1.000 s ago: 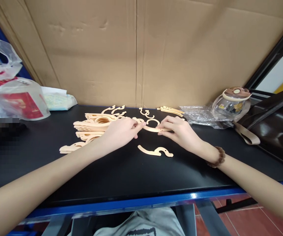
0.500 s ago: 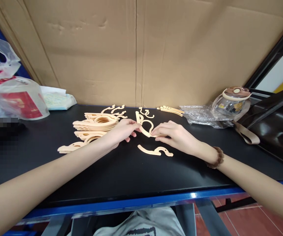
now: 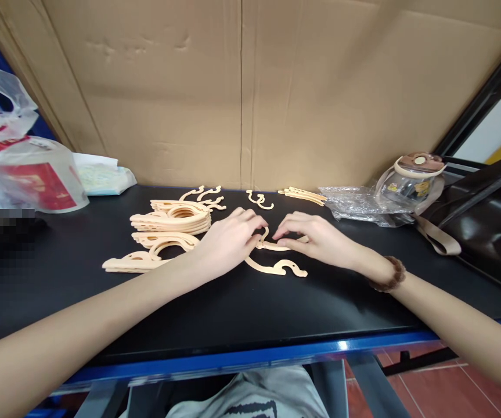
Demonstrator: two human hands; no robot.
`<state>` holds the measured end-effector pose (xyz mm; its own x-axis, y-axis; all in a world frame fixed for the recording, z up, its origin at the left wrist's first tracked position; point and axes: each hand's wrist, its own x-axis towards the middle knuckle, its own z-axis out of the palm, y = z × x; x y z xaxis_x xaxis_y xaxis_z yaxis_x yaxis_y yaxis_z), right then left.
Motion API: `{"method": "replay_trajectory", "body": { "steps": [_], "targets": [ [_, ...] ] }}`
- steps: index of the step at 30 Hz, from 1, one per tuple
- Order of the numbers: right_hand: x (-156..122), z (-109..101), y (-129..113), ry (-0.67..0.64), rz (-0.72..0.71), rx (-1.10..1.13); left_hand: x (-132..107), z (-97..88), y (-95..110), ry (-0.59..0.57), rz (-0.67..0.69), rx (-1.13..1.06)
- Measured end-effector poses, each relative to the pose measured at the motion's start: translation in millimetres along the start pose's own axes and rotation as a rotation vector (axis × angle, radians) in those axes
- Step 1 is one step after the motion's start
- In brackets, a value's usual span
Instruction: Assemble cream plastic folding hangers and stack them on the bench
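Between my hands is a beige plastic folding hanger [image 3: 271, 247], its hook curving up in the middle. My left hand [image 3: 233, 238] has its fingers closed at the hanger's left side, and the back of the hand hides that part. My right hand [image 3: 317, 237] pinches the arm on the right with thumb and fingers. Just below, apart from my right hand, a loose hanger piece with a curved end [image 3: 271, 268] lies on the black tabletop [image 3: 241, 313]. Left of my left hand stands a stack of folded beige hangers [image 3: 169, 220].
Small hooks [image 3: 260, 200] and thin beige strips [image 3: 302, 195] lie at the back. To the right are clear plastic wrapping [image 3: 359, 206], a transparent bottle [image 3: 411, 183] and a black bag [image 3: 485, 220]. A plastic bag [image 3: 36, 174] and a wipes pack [image 3: 102, 175] stand left, before a cardboard wall [image 3: 167, 87].
My left hand has turned over the hanger and moved slightly right, covering its left part. My right hand has shifted a little right along the arm, which now extends further right.
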<state>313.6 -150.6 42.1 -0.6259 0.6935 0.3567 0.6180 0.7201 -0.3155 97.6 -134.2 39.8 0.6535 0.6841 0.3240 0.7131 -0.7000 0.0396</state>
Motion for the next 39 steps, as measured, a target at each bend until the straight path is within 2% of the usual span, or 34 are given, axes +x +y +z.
{"method": "replay_trajectory", "body": {
  "steps": [2, 4, 7, 10, 21, 26, 31, 36, 39],
  "targets": [
    [-2, -11, -2, -0.067, 0.062, 0.004, 0, 3.2, 0, -0.046, 0.136, -0.02],
    [-5, -19, -4, -0.234, 0.116, 0.023, -1, 5.8, -1, -0.095, 0.2, -0.043],
    [-8, -27, -6, -0.423, 0.159, 0.013, -3, 7.0, -3, -0.134, 0.168, -0.06],
    [-10, -33, -2, -0.479, 0.143, -0.001, -3, 6.2, -6, -0.126, 0.133, -0.059],
    [-16, -48, 36, -0.463, 0.174, 0.041, -3, 8.0, -18, -0.102, 0.103, -0.171],
    [-17, -57, 26, -0.389, 0.364, -0.066, -5, 6.1, -17, -0.113, 0.121, -0.161],
    [-22, -57, 11, -0.508, 0.525, -0.168, -8, 5.9, -17, -0.1, 0.128, -0.136],
    [-23, -51, 16, -0.502, 0.469, -0.201, -8, 6.7, -19, -0.094, 0.142, -0.16],
    [-23, -50, 21, -0.461, 0.414, -0.175, -7, 2.5, -17, -0.115, 0.097, -0.137]
  ]
}}
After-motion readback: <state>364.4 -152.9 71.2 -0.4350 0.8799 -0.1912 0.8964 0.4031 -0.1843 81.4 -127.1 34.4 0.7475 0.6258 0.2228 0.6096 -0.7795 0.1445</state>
